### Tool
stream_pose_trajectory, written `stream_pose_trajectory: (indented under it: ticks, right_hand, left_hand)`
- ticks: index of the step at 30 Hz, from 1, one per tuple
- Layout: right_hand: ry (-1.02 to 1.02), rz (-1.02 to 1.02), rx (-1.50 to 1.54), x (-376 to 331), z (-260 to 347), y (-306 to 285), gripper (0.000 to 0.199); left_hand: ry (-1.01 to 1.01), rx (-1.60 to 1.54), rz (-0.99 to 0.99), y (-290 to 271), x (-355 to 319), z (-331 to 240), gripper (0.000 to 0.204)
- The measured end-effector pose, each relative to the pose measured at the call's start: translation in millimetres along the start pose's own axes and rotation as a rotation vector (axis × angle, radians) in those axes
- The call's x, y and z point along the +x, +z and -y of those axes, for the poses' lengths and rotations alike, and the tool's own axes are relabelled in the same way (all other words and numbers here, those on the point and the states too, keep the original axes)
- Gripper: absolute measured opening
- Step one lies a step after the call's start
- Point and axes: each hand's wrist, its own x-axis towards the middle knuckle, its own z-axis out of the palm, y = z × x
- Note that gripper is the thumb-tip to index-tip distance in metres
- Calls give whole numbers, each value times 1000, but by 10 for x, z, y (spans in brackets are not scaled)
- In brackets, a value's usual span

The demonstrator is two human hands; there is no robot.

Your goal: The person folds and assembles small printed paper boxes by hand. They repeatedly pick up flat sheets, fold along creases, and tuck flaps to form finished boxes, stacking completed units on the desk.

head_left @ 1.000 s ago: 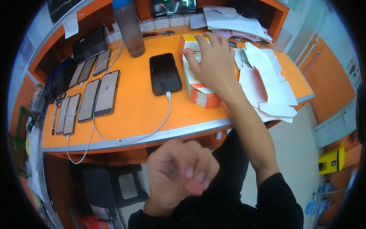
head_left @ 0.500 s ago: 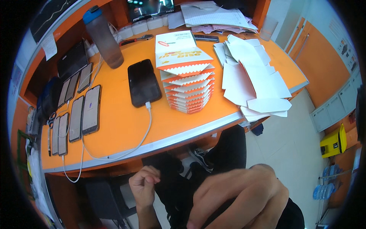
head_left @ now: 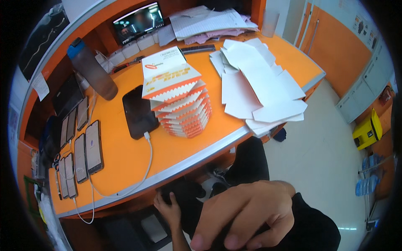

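Note:
My right hand (head_left: 251,213) is large and close at the bottom, its fingers loosely bent downward and apart. No held thing shows, though its underside is hidden. Lower left of it, my left hand (head_left: 169,209) has its fingers apart over a dark-clothed leg, below the desk's front edge, and holds nothing visible. Nearest on the desk (head_left: 121,175) is a stack of nested orange-and-white cartons (head_left: 182,104) with scalloped edges. White folded card blanks (head_left: 268,79) lie right of it, overhanging the front edge. A black phone (head_left: 138,113) with a white cable (head_left: 150,163) lies left of the stack.
Several more phones (head_left: 94,146) lie at the desk's left with cables. A blue-capped bottle (head_left: 92,71) stands behind them. A lit screen (head_left: 138,21), papers (head_left: 209,23) and a clear cup (head_left: 270,23) are at the back. A yellow bin (head_left: 367,129) stands at right.
The view has swung, shifting the desk things leftward. My left hand has lowered and its curled fingers have spread. My right hand has moved slightly left, with its fingers farther apart.

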Motion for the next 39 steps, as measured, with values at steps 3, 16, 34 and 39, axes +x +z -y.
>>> stream_pose_trajectory:
  ticks: [3, 16, 34, 39]
  right_hand:
    - [56, -48, 220, -7, 77, 75, 77]
    - [342, -166, 267, 4, 112, -99, 79]
    - [520, -250, 249, -89, -11, -300, 54]
    - [533, -253, 239, -444, 96, -304, 47]
  left_hand:
    - [-55, 29, -9, 194, -17, 72, 80]
    - [67, -86, -4, 437, 37, 254, 99]
    - [-161, -701, 270, -252, -794, 166, 54]
    - [-300, -448, 164, 80, -993, 592, 61]
